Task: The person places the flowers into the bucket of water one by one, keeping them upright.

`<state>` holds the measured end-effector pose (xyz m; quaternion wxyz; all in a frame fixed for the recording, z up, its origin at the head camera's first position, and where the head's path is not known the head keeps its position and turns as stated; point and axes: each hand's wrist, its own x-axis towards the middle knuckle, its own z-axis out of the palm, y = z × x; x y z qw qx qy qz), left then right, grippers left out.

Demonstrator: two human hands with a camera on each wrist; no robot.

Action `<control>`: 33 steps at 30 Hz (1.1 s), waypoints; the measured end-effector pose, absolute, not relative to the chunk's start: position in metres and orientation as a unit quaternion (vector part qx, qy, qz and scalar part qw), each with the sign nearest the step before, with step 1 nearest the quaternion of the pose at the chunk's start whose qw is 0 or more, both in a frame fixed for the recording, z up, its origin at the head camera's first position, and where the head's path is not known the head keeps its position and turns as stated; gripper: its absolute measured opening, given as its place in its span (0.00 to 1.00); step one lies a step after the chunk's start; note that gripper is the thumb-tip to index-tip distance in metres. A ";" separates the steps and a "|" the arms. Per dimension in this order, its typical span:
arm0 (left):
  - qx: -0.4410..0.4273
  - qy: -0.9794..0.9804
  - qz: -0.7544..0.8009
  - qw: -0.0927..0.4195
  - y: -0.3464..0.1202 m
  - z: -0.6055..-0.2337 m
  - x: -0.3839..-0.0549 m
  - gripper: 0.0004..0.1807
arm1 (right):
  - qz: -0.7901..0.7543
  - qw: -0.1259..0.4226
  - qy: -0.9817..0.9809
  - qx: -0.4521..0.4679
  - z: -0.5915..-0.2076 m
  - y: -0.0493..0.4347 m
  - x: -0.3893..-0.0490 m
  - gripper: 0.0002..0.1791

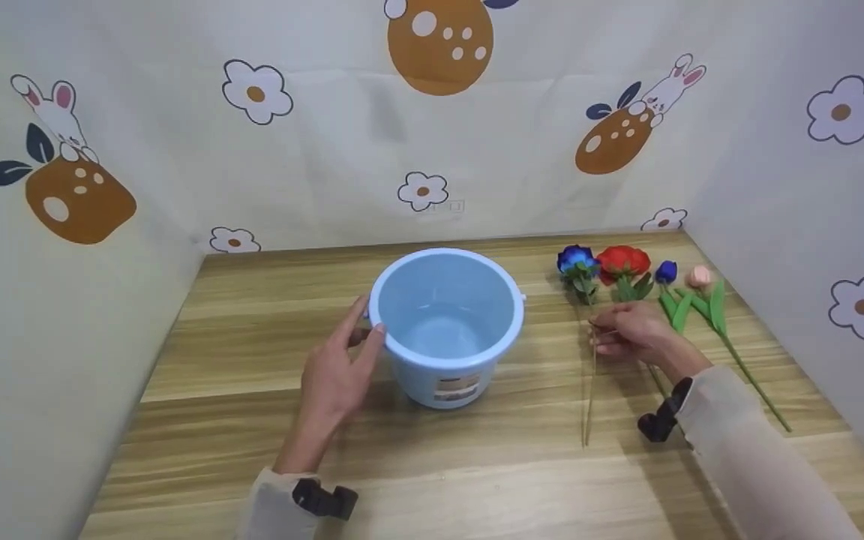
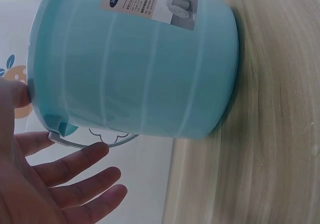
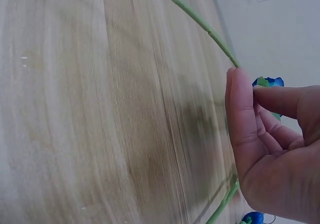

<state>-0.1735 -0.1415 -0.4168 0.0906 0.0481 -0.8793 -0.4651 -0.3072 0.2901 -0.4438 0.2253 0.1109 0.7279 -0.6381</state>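
Note:
A light blue bucket (image 1: 443, 375) stands upright on the wooden table, its label facing the near side. At its left rim rests my left hand (image 1: 338, 375), thumb at the edge. In the left wrist view, the left hand's fingers (image 2: 75, 164) are spread beside the bucket's thin handle (image 2: 120, 141). To the right of the bucket, my right hand (image 1: 634, 334) pinches the thin green stem (image 3: 200, 21) of a blue rose (image 1: 577, 259) between thumb and fingertips. The blue bloom (image 3: 272, 82) shows partly behind the right hand in the right wrist view.
Right of the blue rose lie a red flower (image 1: 623, 262), a small blue tulip (image 1: 667, 271) and a pale pink tulip (image 1: 700, 277), with long stems toward the near side. A patterned cloth wall (image 1: 327, 165) encloses the table's back and sides.

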 end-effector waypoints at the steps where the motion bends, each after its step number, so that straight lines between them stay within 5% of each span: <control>1: 0.048 -0.879 -0.465 0.090 -0.141 -0.417 -0.173 0.33 | -0.639 0.226 0.727 0.110 -0.443 0.290 -0.307 0.17; 9: 0.052 -0.872 -0.479 0.089 -0.140 -0.417 -0.173 0.33 | -0.648 0.218 0.723 0.101 -0.432 0.286 -0.305 0.19; 33: 0.048 -0.807 -0.584 0.077 -0.137 -0.419 -0.173 0.32 | -0.680 0.231 0.691 0.083 -0.405 0.271 -0.297 0.06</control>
